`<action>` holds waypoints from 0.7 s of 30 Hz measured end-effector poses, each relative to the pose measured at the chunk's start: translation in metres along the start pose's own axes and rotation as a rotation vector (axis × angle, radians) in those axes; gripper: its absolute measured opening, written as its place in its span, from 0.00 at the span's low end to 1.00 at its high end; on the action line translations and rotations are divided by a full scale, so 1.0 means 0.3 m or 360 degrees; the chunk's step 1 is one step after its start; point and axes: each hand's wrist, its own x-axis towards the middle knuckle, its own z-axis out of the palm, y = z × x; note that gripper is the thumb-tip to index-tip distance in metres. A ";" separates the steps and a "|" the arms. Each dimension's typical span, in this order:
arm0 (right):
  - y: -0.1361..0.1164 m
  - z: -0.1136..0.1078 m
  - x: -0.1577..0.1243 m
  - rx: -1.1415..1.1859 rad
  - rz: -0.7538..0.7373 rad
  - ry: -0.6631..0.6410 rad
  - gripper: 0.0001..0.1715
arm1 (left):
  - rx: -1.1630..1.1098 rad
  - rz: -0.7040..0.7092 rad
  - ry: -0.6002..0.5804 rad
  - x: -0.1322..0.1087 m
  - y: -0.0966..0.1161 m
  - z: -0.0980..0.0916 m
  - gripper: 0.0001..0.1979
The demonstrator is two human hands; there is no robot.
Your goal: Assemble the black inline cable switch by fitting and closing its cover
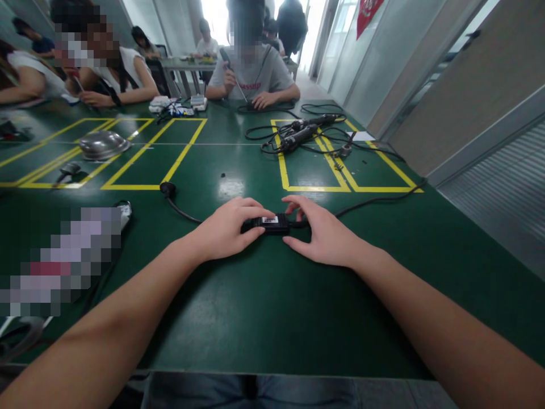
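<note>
Plainly, the left hand point(227, 228) pinched the black box point(277, 227) by its left end; the right hand point(327, 234) gaped, empty, at right.

In the near middle we see a black box point(277, 229) of smooth, faintly glossy plastic with a flat, papery white label point(269, 219), and a black cord point(374, 200) with a matt, rubbery-looking sheath. Beneath them we find the green tabletop point(298, 318) smooth and softly glossy, while at far left a rounded dish point(102, 146) shows shiny, polished metal. Toward the far right we make out white paper point(361, 136) and a red, cloth-like banner point(367, 17).
</note>
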 end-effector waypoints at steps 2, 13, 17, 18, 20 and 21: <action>0.000 -0.001 0.005 -0.0012 -0.0045 -0.0020 0.35 | 0.0024 0.0013 -0.0037 0.000 0.001 0.002 0.18; 0.035 0.000 0.023 0.0037 -0.0038 -0.0045 0.15 | 0.0112 -0.0120 -0.0094 0.013 0.023 0.010 0.18; 0.037 -0.002 0.023 -0.0013 -0.0040 -0.0041 0.15 | 0.0192 -0.0097 -0.0123 0.015 0.024 0.010 0.18; 0.036 -0.001 0.023 -0.0021 -0.0039 -0.0047 0.15 | 0.0235 -0.0069 -0.0129 0.014 0.027 0.011 0.18; 0.033 0.000 0.022 -0.0028 -0.0036 -0.0062 0.15 | 0.0327 -0.0009 -0.0132 0.012 0.034 0.013 0.17; 0.032 0.000 0.022 -0.0031 -0.0035 -0.0070 0.15 | 0.0361 0.0012 -0.0132 0.011 0.036 0.013 0.18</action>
